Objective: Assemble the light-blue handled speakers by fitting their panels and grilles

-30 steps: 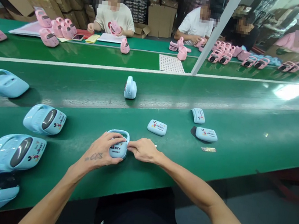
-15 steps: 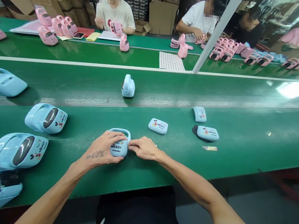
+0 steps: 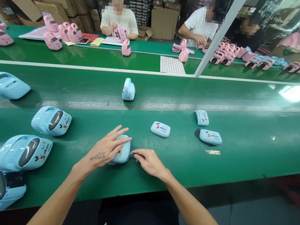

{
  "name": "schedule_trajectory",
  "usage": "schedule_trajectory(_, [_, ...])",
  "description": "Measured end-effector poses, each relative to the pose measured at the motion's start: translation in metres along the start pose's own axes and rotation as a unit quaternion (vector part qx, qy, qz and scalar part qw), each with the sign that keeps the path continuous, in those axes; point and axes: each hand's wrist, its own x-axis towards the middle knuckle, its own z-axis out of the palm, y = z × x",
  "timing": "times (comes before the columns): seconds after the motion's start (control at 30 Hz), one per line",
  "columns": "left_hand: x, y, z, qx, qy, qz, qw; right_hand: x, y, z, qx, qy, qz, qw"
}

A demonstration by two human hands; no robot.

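Observation:
A small light-blue toy case (image 3: 122, 152) stands on the green table (image 3: 246, 141) close to the near edge. My left hand (image 3: 105, 149) rests against its left side with the fingers stretched out and spread. My right hand (image 3: 150, 161) lies low on the table just right of the case, fingertips pointing at its base; whether they pinch anything is unclear. Both forearms reach in from the bottom.
Several larger blue shells (image 3: 23, 152) lie at the left. Small printed blue covers (image 3: 160, 129) (image 3: 210, 136) and a small label (image 3: 213, 152) lie to the right. Another blue case (image 3: 128, 89) stands on the belt. People across handle pink shells (image 3: 52, 40). A white post (image 3: 219, 33) rises.
My left hand has let go of its grip round the case and spread its fingers. The case has turned, its printed front no longer facing me. My right hand has dropped lower onto the table.

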Motion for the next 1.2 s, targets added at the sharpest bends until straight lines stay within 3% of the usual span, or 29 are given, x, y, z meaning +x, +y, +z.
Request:
schedule_trajectory(0.13, [0.001, -0.007, 0.004, 0.029, 0.023, -0.038, 0.999, -0.004, -0.007, 0.007, -0.041, 0.048, 0.036, 0.997])
schedule_trajectory(0.23, [0.0, -0.005, 0.009, 0.026, 0.028, -0.017, 0.999, -0.007, -0.011, 0.005, -0.09, 0.065, 0.059, 0.992])
schedule_trajectory(0.37, [0.0, -0.004, 0.012, 0.015, -0.008, -0.011, 1.0, -0.005, -0.015, 0.001, -0.138, 0.051, 0.071, 0.987])
schedule_trajectory(0.63, [0.007, 0.002, 0.013, 0.022, -0.002, 0.008, 1.0, 0.011, -0.029, -0.01, -0.221, 0.015, 0.095, 0.971])
schedule_trajectory(1.0, [0.012, 0.009, 0.008, 0.042, -0.018, -0.023, 0.999, 0.015, -0.039, -0.015, -0.334, -0.016, 0.047, 0.941])
schedule_trajectory(1.2, [0.012, 0.013, 0.005, 0.056, -0.039, -0.045, 0.997, 0.025, -0.026, -0.021, -0.203, -0.024, 0.032, 0.978])
